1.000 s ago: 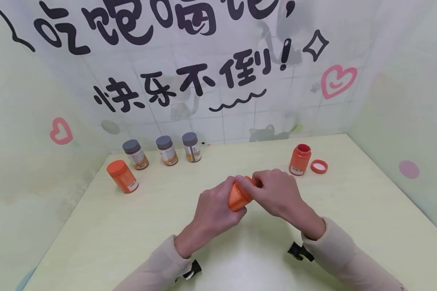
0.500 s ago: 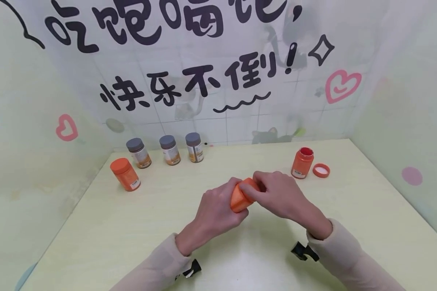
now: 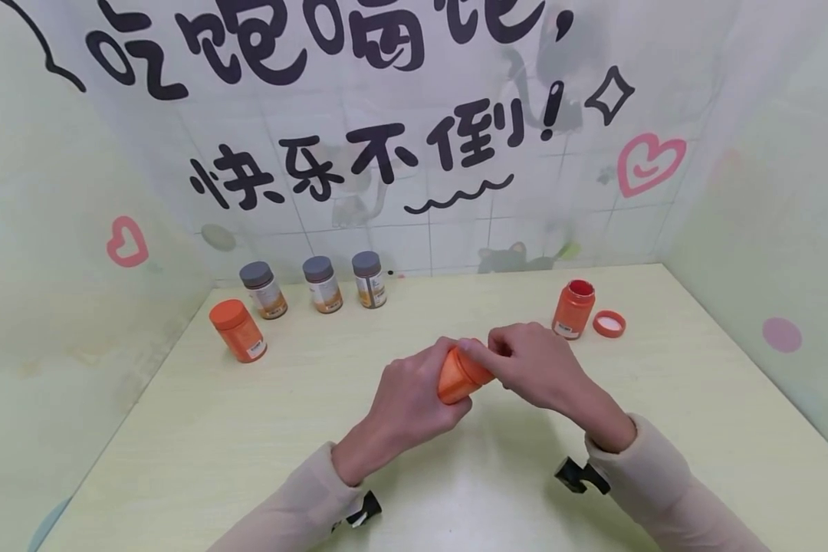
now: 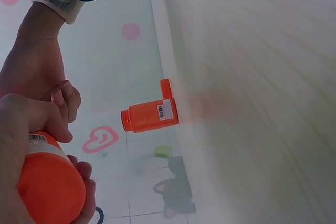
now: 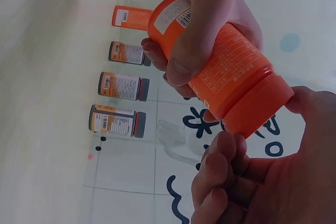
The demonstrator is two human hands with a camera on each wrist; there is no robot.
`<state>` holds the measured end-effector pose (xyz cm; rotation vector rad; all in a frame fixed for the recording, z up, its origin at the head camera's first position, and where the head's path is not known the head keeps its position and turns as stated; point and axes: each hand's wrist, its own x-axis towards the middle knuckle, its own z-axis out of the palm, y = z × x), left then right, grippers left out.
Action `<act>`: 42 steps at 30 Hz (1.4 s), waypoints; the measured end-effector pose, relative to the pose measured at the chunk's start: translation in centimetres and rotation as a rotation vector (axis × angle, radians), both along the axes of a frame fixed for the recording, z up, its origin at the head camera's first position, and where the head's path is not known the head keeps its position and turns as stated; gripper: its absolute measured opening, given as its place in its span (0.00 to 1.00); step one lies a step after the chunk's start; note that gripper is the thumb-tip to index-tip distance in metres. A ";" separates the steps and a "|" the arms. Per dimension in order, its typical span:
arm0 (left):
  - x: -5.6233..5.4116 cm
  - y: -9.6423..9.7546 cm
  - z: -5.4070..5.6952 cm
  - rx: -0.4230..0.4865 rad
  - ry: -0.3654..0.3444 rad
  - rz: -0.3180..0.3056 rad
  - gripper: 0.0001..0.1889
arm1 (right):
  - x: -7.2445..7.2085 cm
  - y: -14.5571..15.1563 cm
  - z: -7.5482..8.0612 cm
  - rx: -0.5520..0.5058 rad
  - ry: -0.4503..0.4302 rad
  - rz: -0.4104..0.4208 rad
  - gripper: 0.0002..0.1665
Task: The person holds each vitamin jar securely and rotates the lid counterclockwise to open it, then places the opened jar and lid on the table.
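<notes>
Above the middle of the table, my left hand (image 3: 410, 395) grips the body of an orange plastic bottle (image 5: 231, 64), which is tilted with its capped end toward my right hand. Thumb and fingertips of my right hand (image 3: 541, 368) pinch the edge of the bottle's orange screw cap (image 5: 258, 106). The cap sits on the bottle's neck. In the left wrist view, the round base of this bottle (image 4: 55, 187) faces the camera, and the left palm hides part of its body.
At the back right stands an uncapped orange bottle (image 3: 571, 313), with an orange cap (image 3: 609, 323) lying beside it, white inside up. A capped orange bottle (image 3: 238, 331) is at the left. Several grey-capped bottles (image 3: 322, 285) line the back wall. Walls enclose the table (image 3: 248, 445).
The head view has shifted slightly. My right hand has turned and moved a little to the right on the cap, showing more of it. My left hand keeps its grip on the bottle.
</notes>
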<state>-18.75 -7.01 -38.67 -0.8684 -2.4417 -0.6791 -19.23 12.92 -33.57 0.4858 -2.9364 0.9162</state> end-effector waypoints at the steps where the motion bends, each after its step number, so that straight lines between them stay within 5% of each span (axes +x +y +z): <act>1: 0.0 0.0 0.0 0.000 0.002 0.002 0.26 | 0.0 0.1 0.0 -0.006 -0.008 0.011 0.33; 11: -0.1 -0.1 0.0 0.022 -0.030 0.012 0.27 | 0.2 0.9 0.6 -0.089 -0.123 0.163 0.21; 21: 0.1 0.0 0.0 0.020 0.003 0.000 0.27 | 0.0 0.9 0.9 -0.001 -0.083 0.061 0.32; 30: 0.3 0.0 0.0 0.017 -0.018 0.014 0.27 | 0.0 1.4 1.1 -0.058 -0.178 0.169 0.21; 36: 0.2 0.1 -0.1 0.022 -0.023 0.013 0.27 | -0.2 2.1 1.3 -0.055 -0.161 0.283 0.22; 42: 0.1 0.2 -0.1 0.023 -0.025 -0.002 0.27 | 0.0 2.1 1.4 -0.025 -0.143 0.240 0.27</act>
